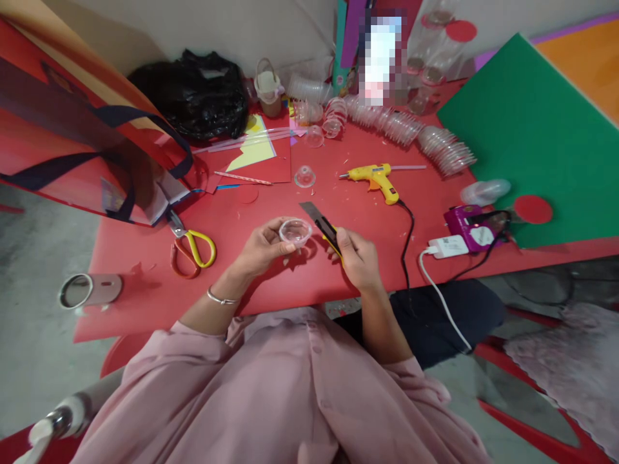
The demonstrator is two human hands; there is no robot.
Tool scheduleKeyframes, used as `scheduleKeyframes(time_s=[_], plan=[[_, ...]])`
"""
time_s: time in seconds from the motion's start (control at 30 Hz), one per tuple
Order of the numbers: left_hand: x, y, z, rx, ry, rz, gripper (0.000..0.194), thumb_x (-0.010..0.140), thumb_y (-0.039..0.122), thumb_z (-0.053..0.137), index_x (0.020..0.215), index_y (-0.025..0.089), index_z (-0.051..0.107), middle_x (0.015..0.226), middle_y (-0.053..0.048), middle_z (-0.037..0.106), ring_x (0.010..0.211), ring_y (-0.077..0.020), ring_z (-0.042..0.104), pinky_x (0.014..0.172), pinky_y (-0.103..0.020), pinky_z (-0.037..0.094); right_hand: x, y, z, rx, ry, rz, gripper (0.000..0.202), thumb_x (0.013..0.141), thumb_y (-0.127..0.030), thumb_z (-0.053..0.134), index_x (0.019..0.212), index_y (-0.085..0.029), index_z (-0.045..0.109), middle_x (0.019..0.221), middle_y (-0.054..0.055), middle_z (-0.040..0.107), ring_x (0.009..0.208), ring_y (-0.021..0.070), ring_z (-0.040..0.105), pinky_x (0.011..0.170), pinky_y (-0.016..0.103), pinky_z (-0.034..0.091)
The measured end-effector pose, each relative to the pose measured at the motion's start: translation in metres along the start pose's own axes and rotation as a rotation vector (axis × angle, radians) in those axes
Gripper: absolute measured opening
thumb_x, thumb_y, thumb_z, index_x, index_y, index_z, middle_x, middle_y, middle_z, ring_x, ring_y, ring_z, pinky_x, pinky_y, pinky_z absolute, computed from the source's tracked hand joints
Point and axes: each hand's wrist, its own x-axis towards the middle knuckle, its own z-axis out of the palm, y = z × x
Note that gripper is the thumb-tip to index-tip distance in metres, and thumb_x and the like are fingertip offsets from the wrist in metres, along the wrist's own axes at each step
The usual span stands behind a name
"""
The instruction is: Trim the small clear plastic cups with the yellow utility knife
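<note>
My left hand is closed on a small clear plastic cup, its round rim facing up towards me. In my right hand is a black and yellow utility knife, its wide blade out and pointing up and left, just right of the cup and apart from it. Beyond the hands, a similar clear cup sits on the red table. A yellow hot glue gun with a glue stick in its back lies to the right of that cup.
Yellow-and-red-handled scissors and a metal tumbler lie on the left. Rows of nested clear cups line the back, near a black plastic bag. A purple power adapter with cords and green board occupy the right.
</note>
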Motion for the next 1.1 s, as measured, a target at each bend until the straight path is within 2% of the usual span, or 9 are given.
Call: scheduleKeyframes(time_s=[0.07, 0.13, 0.33, 0.5, 0.6, 0.7, 0.83, 1.0, 1.1], plan=[[0.002, 0.001, -0.001, -0.006, 0.051, 0.032, 0.052, 0.067, 0.031, 0.095, 0.113, 0.017, 0.074, 0.108, -0.010, 0.075, 0.066, -0.0127, 0.067, 0.043, -0.018, 0.049, 0.000, -0.003, -0.001, -0.129, 0.075, -0.152, 0.038, 0.104, -0.051, 0.051, 0.119, -0.025, 0.075, 0.094, 0.005, 0.073, 0.083, 0.0158, 0.069, 0.076, 0.031, 0.058], [0.003, 0.002, -0.002, -0.024, 0.102, 0.067, 0.050, 0.067, 0.030, 0.094, 0.112, 0.018, 0.074, 0.104, -0.008, 0.075, 0.064, -0.0113, 0.065, 0.042, -0.017, 0.048, 0.000, -0.006, -0.001, -0.257, 0.117, -0.297, 0.033, 0.103, -0.043, 0.056, 0.126, -0.028, 0.074, 0.100, 0.005, 0.071, 0.089, 0.0158, 0.067, 0.083, 0.032, 0.056], [0.004, 0.004, -0.001, -0.049, 0.147, 0.090, 0.050, 0.067, 0.030, 0.095, 0.110, 0.018, 0.074, 0.095, -0.006, 0.075, 0.060, -0.0095, 0.063, 0.042, -0.017, 0.046, 0.003, 0.000, 0.003, -0.365, 0.116, -0.511, 0.034, 0.100, -0.035, 0.063, 0.133, -0.031, 0.070, 0.096, 0.004, 0.064, 0.085, 0.0140, 0.063, 0.077, 0.030, 0.055], [0.006, 0.004, -0.008, -0.047, 0.178, 0.190, 0.055, 0.066, 0.035, 0.095, 0.114, 0.020, 0.074, 0.108, -0.008, 0.075, 0.063, -0.0087, 0.063, 0.043, -0.016, 0.044, 0.006, 0.008, -0.013, -0.562, 0.229, -0.537, 0.035, 0.098, -0.034, 0.067, 0.133, -0.032, 0.071, 0.097, 0.005, 0.064, 0.088, 0.0163, 0.062, 0.078, 0.033, 0.054], [0.008, 0.002, -0.012, 0.005, 0.171, 0.234, 0.055, 0.067, 0.033, 0.095, 0.115, 0.021, 0.073, 0.114, -0.008, 0.074, 0.066, -0.0089, 0.064, 0.044, -0.017, 0.047, 0.006, 0.005, -0.021, -0.555, 0.277, -0.527, 0.036, 0.098, -0.033, 0.066, 0.133, -0.033, 0.071, 0.100, 0.006, 0.066, 0.089, 0.0173, 0.064, 0.079, 0.034, 0.056], [0.009, -0.002, -0.015, 0.052, 0.152, 0.255, 0.057, 0.067, 0.031, 0.095, 0.117, 0.021, 0.072, 0.115, -0.008, 0.074, 0.071, -0.0118, 0.068, 0.045, -0.018, 0.051, 0.004, -0.001, -0.020, -0.487, 0.202, -0.559, 0.036, 0.099, -0.031, 0.064, 0.134, -0.032, 0.070, 0.101, 0.006, 0.070, 0.091, 0.0177, 0.066, 0.082, 0.035, 0.057], [0.009, -0.007, -0.015, 0.120, 0.131, 0.300, 0.056, 0.068, 0.028, 0.095, 0.119, 0.023, 0.071, 0.114, -0.008, 0.074, 0.076, -0.0146, 0.070, 0.049, -0.019, 0.056, 0.004, -0.003, -0.016, -0.515, 0.099, -0.600, 0.034, 0.099, -0.030, 0.065, 0.132, -0.030, 0.071, 0.104, 0.006, 0.075, 0.094, 0.0185, 0.067, 0.085, 0.036, 0.055], [0.007, -0.008, -0.017, 0.226, 0.147, 0.362, 0.056, 0.070, 0.022, 0.093, 0.121, 0.025, 0.072, 0.116, -0.008, 0.073, 0.071, -0.0134, 0.069, 0.050, -0.021, 0.059, 0.004, 0.000, -0.016, -0.560, 0.055, -0.626, 0.035, 0.099, -0.031, 0.065, 0.133, -0.029, 0.070, 0.102, 0.005, 0.076, 0.091, 0.0186, 0.066, 0.083, 0.036, 0.054], [0.005, -0.007, -0.017, 0.282, 0.198, 0.397, 0.056, 0.067, 0.021, 0.093, 0.119, 0.024, 0.073, 0.115, -0.008, 0.074, 0.077, -0.0154, 0.071, 0.053, -0.021, 0.061, 0.005, 0.000, -0.017, -0.586, 0.060, -0.628, 0.034, 0.099, -0.030, 0.065, 0.132, -0.029, 0.071, 0.102, 0.006, 0.075, 0.090, 0.0186, 0.066, 0.082, 0.036, 0.053]])
